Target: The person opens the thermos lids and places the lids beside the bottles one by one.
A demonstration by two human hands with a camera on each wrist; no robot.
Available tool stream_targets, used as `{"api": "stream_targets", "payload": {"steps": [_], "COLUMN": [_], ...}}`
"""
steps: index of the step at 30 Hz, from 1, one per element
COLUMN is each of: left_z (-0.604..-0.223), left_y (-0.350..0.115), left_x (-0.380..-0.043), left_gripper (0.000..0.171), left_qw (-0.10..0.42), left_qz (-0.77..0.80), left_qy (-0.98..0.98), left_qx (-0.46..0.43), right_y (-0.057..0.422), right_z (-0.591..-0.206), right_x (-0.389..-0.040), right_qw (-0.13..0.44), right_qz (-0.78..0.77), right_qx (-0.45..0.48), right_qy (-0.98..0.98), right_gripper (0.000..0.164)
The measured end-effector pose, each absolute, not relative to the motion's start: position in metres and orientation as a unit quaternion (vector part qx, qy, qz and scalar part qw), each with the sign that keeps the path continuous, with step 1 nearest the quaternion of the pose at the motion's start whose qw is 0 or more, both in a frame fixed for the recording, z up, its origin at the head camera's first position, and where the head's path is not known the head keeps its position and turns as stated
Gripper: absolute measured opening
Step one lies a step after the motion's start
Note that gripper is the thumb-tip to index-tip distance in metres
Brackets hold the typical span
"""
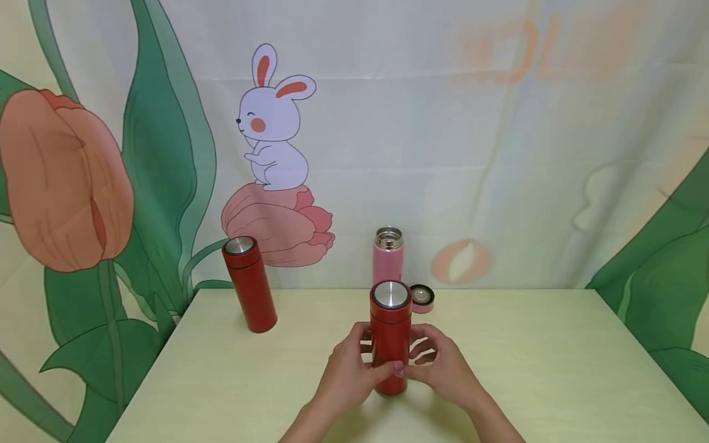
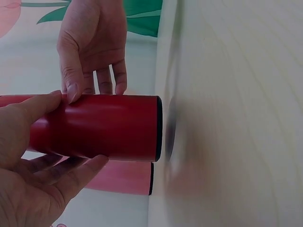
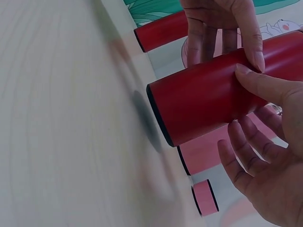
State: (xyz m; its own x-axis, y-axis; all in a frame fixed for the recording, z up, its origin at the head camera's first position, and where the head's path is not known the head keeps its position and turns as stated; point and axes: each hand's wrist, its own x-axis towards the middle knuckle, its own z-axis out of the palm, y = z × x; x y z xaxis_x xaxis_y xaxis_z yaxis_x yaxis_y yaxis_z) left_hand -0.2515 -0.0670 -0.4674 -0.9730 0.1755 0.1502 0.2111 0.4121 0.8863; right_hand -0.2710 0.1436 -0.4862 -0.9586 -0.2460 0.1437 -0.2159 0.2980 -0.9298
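Behind the bench (image 1: 526, 363) hangs a pale cloth backdrop (image 1: 376, 135), printed with a white rabbit sitting on a pink bloom, a large orange tulip on the left and broad green leaves at both sides. Both hands hold a red vacuum flask (image 1: 391, 338) near the middle of the bench, toward its front. It is upright, with its lid on; the lid has a brushed-metal disc inside a dark ring. Seen from the wrists, its black base is just clear of the pale surface, with a dark reflection beneath it. The left hand (image 1: 350, 366) grips the body from its side, thumb across the front and fingers round the back. The right hand (image 1: 445, 366) holds it from the opposite side between thumb and bent fingers, the two thumb tips nearly meeting on the front. Directly behind stands a pink vacuum flask (image 1: 388, 261), uncapped, showing a shiny threaded neck. Its pink lid (image 1: 423, 298) lies upturned just to the right. Another red flask (image 1: 255, 292), capped, stands well apart toward the bench's back left.
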Motion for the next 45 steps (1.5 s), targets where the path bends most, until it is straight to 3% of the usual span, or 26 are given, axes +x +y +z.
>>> {"api": "stream_targets", "payload": {"steps": [24,45], "left_z": [-0.467,-0.481], "left_y": [-0.056,-0.067], "left_x": [-0.246,-0.251], "left_gripper": [0.072,0.071], "left_qw": [0.014,-0.035], "left_qz": [-0.506,-0.519], "left_qy": [-0.851,-0.842], "left_qx": [-0.143,-0.143], "right_y": [0.161,0.159], "right_z": [-0.48,-0.484], "right_x": [-0.274,-0.268], "right_qw": [0.038,0.063], "right_qz": [-0.525,-0.523], "right_qx": [-0.198,-0.183], "right_qy": [0.827,0.83], "right_gripper": [0.065,0.065]}}
